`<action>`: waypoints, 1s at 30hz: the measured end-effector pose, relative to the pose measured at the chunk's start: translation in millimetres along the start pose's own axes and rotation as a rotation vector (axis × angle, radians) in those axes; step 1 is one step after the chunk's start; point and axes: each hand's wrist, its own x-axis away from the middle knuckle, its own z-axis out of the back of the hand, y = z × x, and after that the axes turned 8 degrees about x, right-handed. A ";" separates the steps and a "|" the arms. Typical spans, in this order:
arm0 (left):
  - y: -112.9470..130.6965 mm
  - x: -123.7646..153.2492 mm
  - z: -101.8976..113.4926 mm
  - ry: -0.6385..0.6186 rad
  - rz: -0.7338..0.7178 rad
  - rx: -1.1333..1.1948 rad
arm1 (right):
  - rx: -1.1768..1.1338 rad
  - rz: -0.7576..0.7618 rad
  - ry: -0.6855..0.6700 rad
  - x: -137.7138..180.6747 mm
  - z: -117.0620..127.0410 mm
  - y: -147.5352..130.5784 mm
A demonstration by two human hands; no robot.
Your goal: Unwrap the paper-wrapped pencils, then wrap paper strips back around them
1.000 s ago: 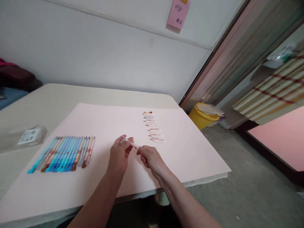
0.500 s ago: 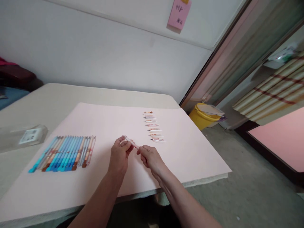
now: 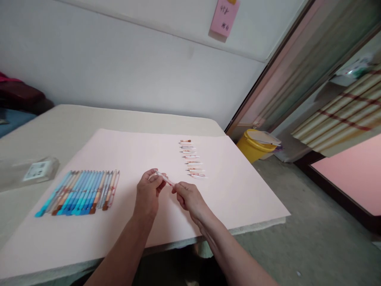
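Between my two hands, above the pink sheet, is a slim white pen with red marks [image 3: 165,178]. My left hand [image 3: 148,194] has its fingers closed around the upper left end of it. The lower right end is pinched by the thumb and fingers of my right hand [image 3: 189,198], which hide that tip. Left of my hands, a row of blue, brown and clear pens [image 3: 81,192] lies side by side. Beyond my right hand runs a column of small pen parts, thin refills with dark tips and short printed pieces [image 3: 193,163].
A pink sheet [image 3: 133,149] covers much of the pale table [image 3: 77,115]. At the left lies a clear plastic bag with a white label [image 3: 37,171]. A yellow bucket [image 3: 253,149] stands on the floor past the table's right edge. A white wall [image 3: 133,71] rises behind.
My left hand has shifted slightly left, and a little more of the pen shows between the hands. My right hand stays almost in place. The laid-out pens and parts look unchanged.
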 end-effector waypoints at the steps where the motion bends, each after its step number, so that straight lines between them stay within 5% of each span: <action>1: 0.4 0.4 -0.4 -0.008 -0.003 -0.004 | -0.025 -0.003 -0.007 0.0 0.2 -0.2; 23: 11.7 -0.6 -1.2 -0.038 0.105 0.157 | -0.083 0.044 -0.043 -3.0 0.6 5.1; 30: 9.8 -1.7 -1.0 -0.030 0.035 0.124 | -0.082 0.066 -0.043 -2.2 -0.5 4.7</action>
